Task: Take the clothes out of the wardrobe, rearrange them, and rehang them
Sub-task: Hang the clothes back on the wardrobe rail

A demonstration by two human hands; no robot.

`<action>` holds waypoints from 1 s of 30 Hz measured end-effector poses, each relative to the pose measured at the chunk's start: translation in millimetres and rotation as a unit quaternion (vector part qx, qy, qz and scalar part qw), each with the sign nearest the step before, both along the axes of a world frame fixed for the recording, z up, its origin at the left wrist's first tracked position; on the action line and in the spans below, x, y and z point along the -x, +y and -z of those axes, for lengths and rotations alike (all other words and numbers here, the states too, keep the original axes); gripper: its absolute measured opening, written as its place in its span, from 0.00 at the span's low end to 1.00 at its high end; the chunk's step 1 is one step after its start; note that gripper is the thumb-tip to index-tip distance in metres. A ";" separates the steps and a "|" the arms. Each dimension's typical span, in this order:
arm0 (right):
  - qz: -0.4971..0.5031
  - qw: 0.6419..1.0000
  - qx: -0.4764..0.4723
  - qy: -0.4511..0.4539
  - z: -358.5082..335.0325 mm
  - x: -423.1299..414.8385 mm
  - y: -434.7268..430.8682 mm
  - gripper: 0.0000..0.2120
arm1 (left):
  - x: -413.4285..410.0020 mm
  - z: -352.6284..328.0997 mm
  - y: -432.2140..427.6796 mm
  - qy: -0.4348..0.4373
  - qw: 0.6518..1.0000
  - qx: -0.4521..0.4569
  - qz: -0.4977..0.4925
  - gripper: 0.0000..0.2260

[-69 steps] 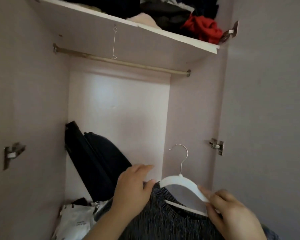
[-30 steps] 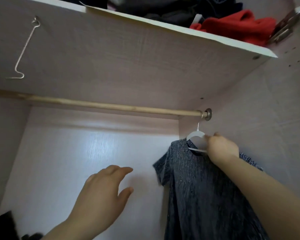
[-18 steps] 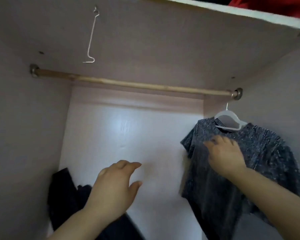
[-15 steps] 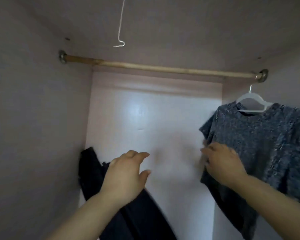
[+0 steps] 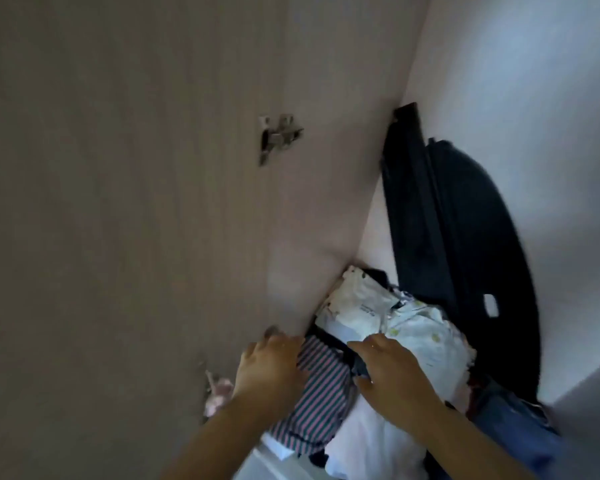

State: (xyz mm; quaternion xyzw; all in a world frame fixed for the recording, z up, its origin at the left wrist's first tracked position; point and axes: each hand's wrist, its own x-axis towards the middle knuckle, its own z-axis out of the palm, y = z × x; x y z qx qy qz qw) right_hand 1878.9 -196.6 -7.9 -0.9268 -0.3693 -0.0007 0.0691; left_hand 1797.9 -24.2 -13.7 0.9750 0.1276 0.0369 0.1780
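**WARDROBE FLOOR: CLOTHES PILE, BOTH HANDS ON IT**

1. White garment [image 5: 371,445]: nearest item, smooth plain fabric, bunched in soft folds at front of pile. Partly covered by right forearm.
2. Striped garment [image 5: 317,403]: thin pink/dark stripes, crumpled, lying just left of the white one and touching it.
3. Left hand [image 5: 271,367]: palm down, forearm in from btm edge. Fingers loose and fairly straight, resting on left edge of striped garment, close to side panel. Not gripping anything.
4. Right hand [image 5: 394,377]: palm down, fingers stretched fwd, resting on pile where white garment meets the cream cloth. Released. Frame is blurred, but no pinch shows.
5. Blue denim [image 5: 513,431]: heavier cloth, right of pile, partly behind right arm.
6. Small pink item [image 5: 219,393]: at foot of side panel, too blurred to identify.
7. Cream cloth [image 5: 421,337]: pale w/ small dots, puffy, just beyond right fingertips.
8. White printed cloth [image 5: 357,306]: creased, behind cream cloth, in corner.
9. Dark bag [image 5: 465,237]: matt black, rounded top, leaning upright against back wall [image 5: 534,98], behind the pile.
10. Side panel [image 5: 136,202]: pale wood-grain board w/ metal hinge [image 5: 278,136] mounted on it.
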 end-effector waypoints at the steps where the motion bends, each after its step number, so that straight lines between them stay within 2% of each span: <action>1: -0.026 0.999 0.004 0.018 11.2 10.7 13.3 0.24 | 24.9 14.2 7.8 0.022 0.999 0.005 -0.031 0.22; 4: -0.110 0.991 0.032 0.064 41.3 41.8 47.3 0.23 | 99.4 50.5 26.6 0.081 0.987 0.012 -0.137 0.23; 7: -0.198 0.973 0.069 0.097 65.2 78.2 75.2 0.21 | 174.1 71.6 28.6 0.133 0.954 0.042 -0.266 0.24; 11: -0.338 0.932 0.073 0.111 93.5 129.0 107.2 0.26 | 268.1 83.8 10.9 0.151 0.889 0.061 -0.428 0.24; 15: -0.467 0.869 0.112 0.119 96.0 205.7 135.4 0.23 | 353.7 84.2 -17.7 0.156 0.809 0.087 -0.559 0.24; 24: -0.656 0.734 0.126 0.121 105.0 382.8 201.3 0.24 | 508.9 83.9 -50.3 0.109 0.658 0.117 -0.736 0.24; 30: -0.718 0.676 0.140 0.086 107.6 516.9 259.4 0.23 | 622.2 99.3 -38.9 0.084 0.588 0.145 -0.791 0.23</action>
